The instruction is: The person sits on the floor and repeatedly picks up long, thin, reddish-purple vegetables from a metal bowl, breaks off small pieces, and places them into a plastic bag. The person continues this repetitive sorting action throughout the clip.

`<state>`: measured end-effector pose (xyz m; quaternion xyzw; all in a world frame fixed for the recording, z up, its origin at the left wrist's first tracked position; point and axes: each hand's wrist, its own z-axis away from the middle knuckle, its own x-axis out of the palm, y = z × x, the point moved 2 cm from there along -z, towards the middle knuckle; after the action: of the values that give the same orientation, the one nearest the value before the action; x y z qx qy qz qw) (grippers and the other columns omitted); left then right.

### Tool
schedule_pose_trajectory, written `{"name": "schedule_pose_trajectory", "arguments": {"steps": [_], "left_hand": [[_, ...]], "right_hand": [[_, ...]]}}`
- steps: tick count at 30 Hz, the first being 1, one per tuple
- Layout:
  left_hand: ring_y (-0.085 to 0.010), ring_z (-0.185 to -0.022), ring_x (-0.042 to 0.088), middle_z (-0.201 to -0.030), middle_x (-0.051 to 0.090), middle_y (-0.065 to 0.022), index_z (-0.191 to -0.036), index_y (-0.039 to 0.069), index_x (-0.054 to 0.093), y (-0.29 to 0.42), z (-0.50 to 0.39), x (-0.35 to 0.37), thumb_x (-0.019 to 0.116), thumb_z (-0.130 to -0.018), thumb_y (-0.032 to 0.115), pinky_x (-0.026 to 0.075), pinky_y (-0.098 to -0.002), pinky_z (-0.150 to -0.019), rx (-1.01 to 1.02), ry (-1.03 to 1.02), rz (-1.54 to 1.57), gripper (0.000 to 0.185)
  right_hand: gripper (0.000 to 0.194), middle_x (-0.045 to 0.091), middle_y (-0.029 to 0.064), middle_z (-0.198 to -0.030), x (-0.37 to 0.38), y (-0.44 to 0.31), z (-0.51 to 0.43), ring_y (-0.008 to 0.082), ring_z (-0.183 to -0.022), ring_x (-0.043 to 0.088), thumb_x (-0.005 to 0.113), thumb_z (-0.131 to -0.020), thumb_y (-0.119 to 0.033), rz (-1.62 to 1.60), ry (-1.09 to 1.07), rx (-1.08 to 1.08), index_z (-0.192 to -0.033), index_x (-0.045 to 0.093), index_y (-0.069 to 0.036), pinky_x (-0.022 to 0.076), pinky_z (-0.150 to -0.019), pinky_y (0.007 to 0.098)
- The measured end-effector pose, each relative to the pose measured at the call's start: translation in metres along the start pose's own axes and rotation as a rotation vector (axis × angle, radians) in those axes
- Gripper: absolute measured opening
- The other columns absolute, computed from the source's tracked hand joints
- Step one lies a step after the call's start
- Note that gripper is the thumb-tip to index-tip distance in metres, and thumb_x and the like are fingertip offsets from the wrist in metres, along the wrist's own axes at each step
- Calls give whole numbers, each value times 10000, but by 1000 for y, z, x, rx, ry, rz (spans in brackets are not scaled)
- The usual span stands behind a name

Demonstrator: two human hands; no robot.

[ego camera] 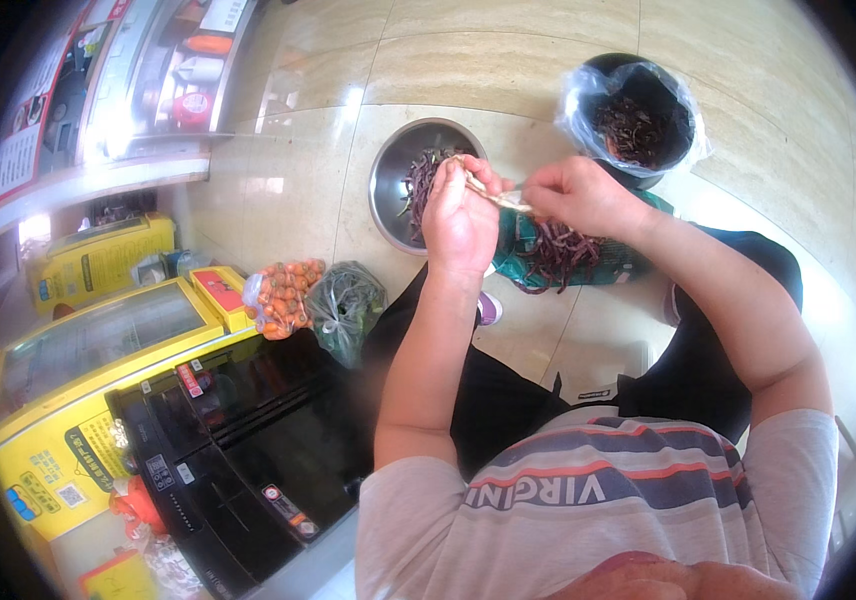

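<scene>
Between my two hands a pale, twisted bean pod (pixel 501 198) is stretched. My left hand (pixel 464 214) has one end of it between thumb and fingers, palm turned up, over the right side of a steel bowl (pixel 390 214). Purple bean pieces (pixel 422 176), with a few green ones, lie in that bowl. My right hand (pixel 582 196) pinches the pod's other end. Below it, long dark purple bean pods (pixel 561 253) lie on a green plastic bag (pixel 627 266) on the floor.
A black bin (pixel 615 64) with a clear liner holds dark scraps, beyond my right hand. Bagged carrots (pixel 282 296) and a tied bag of greens (pixel 345 307) stand at the left, near a black glass-topped appliance (pixel 293 442) and a yellow chest freezer (pixel 105 345). A glass display case (pixel 150 97) is upper left.
</scene>
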<state>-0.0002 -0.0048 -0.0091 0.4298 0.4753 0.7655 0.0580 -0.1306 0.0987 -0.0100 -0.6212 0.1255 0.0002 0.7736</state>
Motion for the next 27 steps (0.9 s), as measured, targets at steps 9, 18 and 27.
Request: {"name": "schedule_pose_trajectory", "arguments": {"steps": [9, 18, 27], "left_hand": [[-183, -741, 479, -825, 495, -50, -910, 86, 525, 8, 1, -4, 372, -994, 253, 415, -400, -820, 65, -77, -6, 241], [-237, -920, 526, -1005, 537, -114, -1049, 55, 523, 16, -1, -7, 415, -975, 258, 401, -428, -921, 110, -174, 64, 241], [-226, -1066, 541, -1164, 564, -136, -1218, -23, 490, -4, 6, -11, 547, -919, 126, 403, -377, -968, -128, -134, -183, 339]], "right_hand": [[216, 666, 59, -843, -1, 3, -1, 111, -707, 611, 565, -857, -111, -391, -189, 128, -1021, 639, 8, 513, -677, 250], [178, 653, 45, -776, -1, 3, 1, 77, -669, 599, 607, -862, -61, -288, -211, 199, -1021, 635, 12, 499, -620, 214], [203, 670, 61, -771, -3, 1, 1, 90, -654, 607, 599, -858, -71, -282, -127, 108, -1034, 631, 25, 516, -646, 246]]}}
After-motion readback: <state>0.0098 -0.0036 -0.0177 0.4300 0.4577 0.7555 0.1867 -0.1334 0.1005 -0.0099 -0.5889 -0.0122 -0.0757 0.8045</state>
